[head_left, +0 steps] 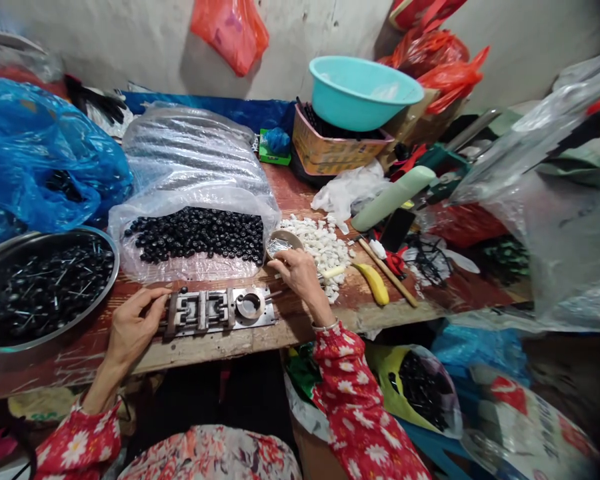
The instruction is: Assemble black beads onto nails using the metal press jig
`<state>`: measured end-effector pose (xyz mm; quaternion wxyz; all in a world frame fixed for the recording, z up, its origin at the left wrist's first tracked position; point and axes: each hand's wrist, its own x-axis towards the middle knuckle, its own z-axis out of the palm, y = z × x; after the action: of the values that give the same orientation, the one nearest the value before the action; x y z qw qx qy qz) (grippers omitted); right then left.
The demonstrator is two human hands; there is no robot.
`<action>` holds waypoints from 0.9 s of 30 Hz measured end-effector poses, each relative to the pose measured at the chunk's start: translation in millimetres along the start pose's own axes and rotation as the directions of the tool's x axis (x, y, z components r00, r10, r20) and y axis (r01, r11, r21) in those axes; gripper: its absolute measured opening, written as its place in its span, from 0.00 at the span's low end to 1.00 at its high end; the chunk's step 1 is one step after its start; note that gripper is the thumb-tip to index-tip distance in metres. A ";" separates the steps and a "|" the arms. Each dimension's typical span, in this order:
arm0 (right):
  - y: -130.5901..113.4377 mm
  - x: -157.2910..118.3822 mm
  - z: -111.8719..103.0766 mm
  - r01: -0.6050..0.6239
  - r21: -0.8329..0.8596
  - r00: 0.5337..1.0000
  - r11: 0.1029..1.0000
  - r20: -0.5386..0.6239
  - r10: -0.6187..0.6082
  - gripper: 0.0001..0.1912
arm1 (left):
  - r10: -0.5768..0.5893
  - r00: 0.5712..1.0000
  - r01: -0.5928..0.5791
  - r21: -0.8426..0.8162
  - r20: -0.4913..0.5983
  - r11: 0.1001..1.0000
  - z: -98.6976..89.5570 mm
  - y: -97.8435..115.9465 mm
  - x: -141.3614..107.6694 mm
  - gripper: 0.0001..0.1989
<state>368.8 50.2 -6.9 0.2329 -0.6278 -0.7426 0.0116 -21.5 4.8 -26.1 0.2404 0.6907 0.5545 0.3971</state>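
My left hand (134,325) is at the left end of a metal jig (220,311) on the table's front edge. Its thumb and forefinger are drawn together beside the jig; whatever they hold is too small to make out. Over the near rim of a small round bowl (291,239) of thin metal pins (279,246) is my right hand (300,272), fingers closed at the tips, their contents hidden. The jig carries clamp-like blocks and a round ring (250,305). Behind it, small black round parts (200,233) spill from a clear plastic bag (195,147).
To the left stands a metal basin (114,267) of black parts with pins. White pieces (315,243), a banana (373,283) and a wooden stick (390,273) lie at right. Behind are a green bottle (395,197) and a box (325,147) under a turquoise basin (365,93).
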 end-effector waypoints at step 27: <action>21.4 47.6 -7.8 -0.134 -0.365 0.939 0.921 0.250 0.236 0.14 | 0.040 0.995 -0.042 -0.012 -0.087 0.999 -1.9 -6.5 -12.2 0.10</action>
<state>386.5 97.2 9.1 0.0071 -0.7182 -0.6958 -0.0041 -27.6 -5.3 -33.5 0.2126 0.6824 0.5474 0.4353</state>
